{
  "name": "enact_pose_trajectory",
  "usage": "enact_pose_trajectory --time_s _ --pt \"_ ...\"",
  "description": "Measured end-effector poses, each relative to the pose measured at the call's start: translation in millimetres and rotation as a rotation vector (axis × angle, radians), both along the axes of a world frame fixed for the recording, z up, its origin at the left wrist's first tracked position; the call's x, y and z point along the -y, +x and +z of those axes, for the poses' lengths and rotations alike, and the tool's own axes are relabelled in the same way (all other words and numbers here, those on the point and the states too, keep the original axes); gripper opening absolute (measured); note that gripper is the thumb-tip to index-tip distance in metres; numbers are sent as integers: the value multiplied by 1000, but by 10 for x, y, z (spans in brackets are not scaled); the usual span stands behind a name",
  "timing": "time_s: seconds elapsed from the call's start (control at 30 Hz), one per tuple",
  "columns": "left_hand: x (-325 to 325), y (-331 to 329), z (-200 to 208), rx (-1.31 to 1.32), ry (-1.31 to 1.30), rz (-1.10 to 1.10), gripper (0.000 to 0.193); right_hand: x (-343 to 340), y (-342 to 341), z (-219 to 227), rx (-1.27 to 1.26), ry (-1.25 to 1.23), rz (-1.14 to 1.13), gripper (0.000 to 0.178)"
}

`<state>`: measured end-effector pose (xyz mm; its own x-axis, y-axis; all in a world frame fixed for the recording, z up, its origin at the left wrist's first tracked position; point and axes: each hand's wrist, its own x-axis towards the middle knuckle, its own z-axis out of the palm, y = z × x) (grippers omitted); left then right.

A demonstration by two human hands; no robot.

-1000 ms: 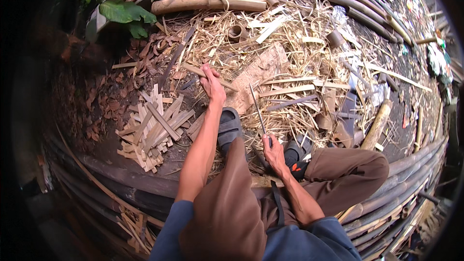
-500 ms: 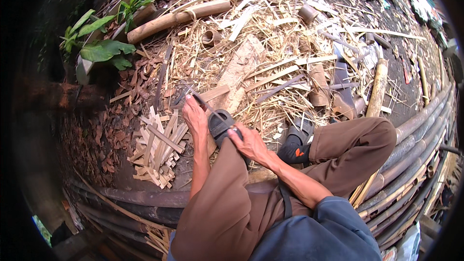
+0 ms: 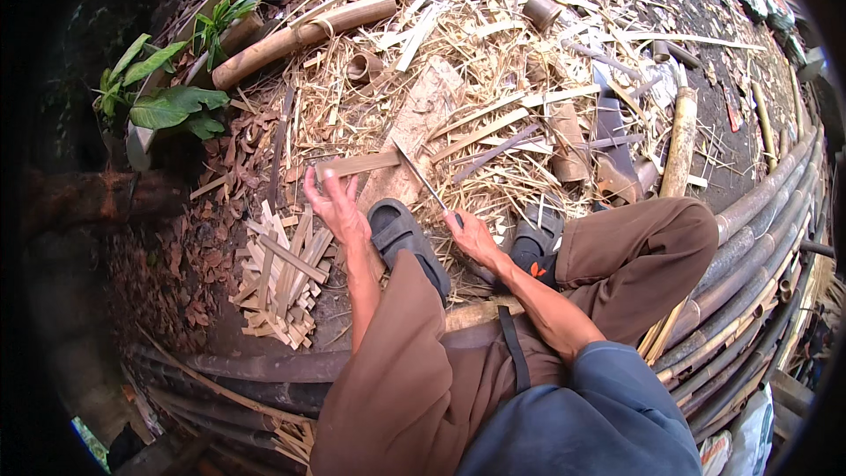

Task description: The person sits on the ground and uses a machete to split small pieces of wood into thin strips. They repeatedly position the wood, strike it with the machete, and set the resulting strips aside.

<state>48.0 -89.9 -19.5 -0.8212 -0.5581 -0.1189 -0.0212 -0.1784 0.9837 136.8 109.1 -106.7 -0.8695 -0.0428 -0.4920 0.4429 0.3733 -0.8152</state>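
Note:
My left hand [image 3: 342,214] has its palm partly turned up, with a thumb or finger over one end of a flat bamboo strip [image 3: 366,164]. The strip's other end reaches over a worn wooden board [image 3: 414,128]. In my right hand [image 3: 474,238] is a knife [image 3: 423,178], gripped by its dark handle. Its narrow blade points away and to the left, the tip close to the strip's far end. Below my left hand lies a pile of short split bamboo pieces [image 3: 286,269]. My sandalled left foot [image 3: 401,238] rests between my hands.
Shavings [image 3: 493,62] and loose strips cover the ground ahead. Bamboo tubes lie among them, with a long bamboo pole [image 3: 304,35] at far left and another [image 3: 680,141] on the right. Stacked poles [image 3: 749,211] curve along the right side. A leafy plant [image 3: 167,106] grows at left.
My right hand has drawn the knife away from my left hand, to the right. My left hand has moved slightly left and opened outward, and the strip has shifted left with it.

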Motion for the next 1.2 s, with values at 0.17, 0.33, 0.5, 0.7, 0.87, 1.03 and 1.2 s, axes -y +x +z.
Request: enact_pose_trajectory --time_s 0.17,0.33,0.5,0.7,0.87,1.03,1.2 --pt "74 -284 -460 -160 -444 -108 26 -18 -70 26 119 -33 -13 54" --pt "-122 -219 2 -10 -312 -256 20 -21 -117 594 -21 11 -81 55" --pt "-207 -81 -338 -166 -479 -367 20 -30 -223 1492 -75 -159 46 60" --pt "-413 -194 -438 -377 -157 -418 33 -22 -384 1581 -242 -227 75 62" --pt "-513 -188 -507 -378 86 -476 52 31 -401 1761 -35 -455 -71 54" --pt "-557 -84 -382 -331 -196 -527 45 84 -391 1818 162 -488 -91 40" --pt "-560 -48 -483 -298 -195 -522 38 131 -383 1725 224 -544 -102 39"
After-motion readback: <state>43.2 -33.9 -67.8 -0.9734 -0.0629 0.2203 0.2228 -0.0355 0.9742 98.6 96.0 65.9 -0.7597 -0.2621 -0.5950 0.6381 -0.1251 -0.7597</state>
